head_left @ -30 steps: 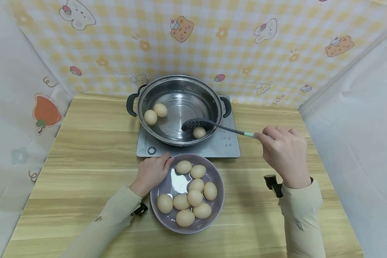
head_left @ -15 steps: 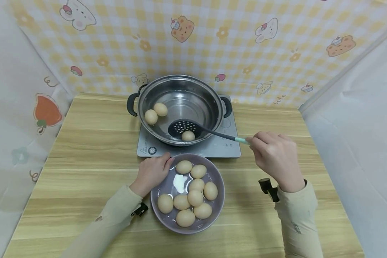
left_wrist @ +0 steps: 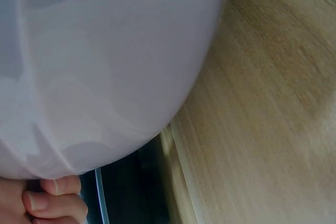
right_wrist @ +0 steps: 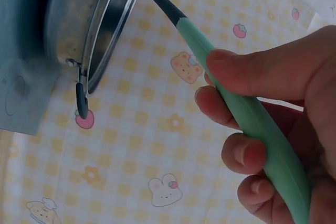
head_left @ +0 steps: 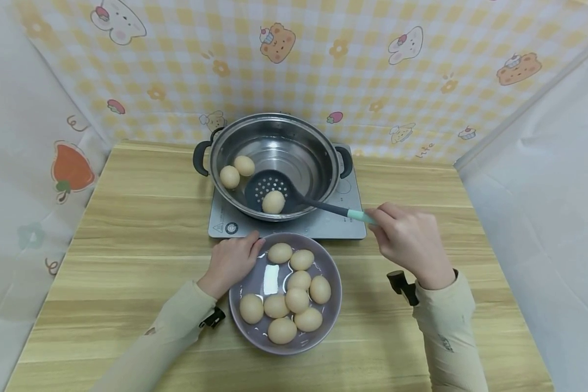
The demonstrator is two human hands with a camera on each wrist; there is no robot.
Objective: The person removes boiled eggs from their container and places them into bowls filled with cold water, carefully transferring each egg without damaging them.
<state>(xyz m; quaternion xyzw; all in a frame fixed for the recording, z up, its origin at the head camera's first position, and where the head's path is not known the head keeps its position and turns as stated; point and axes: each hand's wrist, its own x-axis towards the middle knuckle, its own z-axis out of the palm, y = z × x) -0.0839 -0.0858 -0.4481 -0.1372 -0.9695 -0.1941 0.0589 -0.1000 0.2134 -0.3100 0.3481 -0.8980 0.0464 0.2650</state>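
In the head view my right hand (head_left: 405, 239) grips the mint-green handle of a dark perforated skimmer (head_left: 325, 207). The right wrist view shows the thumb and fingers curled round that handle (right_wrist: 247, 111). The skimmer's bowl sits inside a steel pot (head_left: 299, 130), with one brown egg (head_left: 273, 202) lying on it. Two more eggs (head_left: 230, 177) rest together at the pot's left side. My left hand (head_left: 231, 264) holds the upper left rim of a purple bowl (head_left: 334, 310), which contains several eggs (head_left: 282, 330). The left wrist view has its curled fingertips (left_wrist: 58, 203) against the bowl's outside.
The pot stands on a grey induction cooker (head_left: 323, 228) and has black side handles (head_left: 200, 158). Behind it hangs a yellow checked cloth (head_left: 323, 71); white sheets flank the wooden table (head_left: 142, 228). The bowl is close to the cooker's front edge.
My right hand has moved left with the skimmer, whose bowl slid under the egg. That egg has shifted left across the pot and now lies on the skimmer. The left hand stays put.
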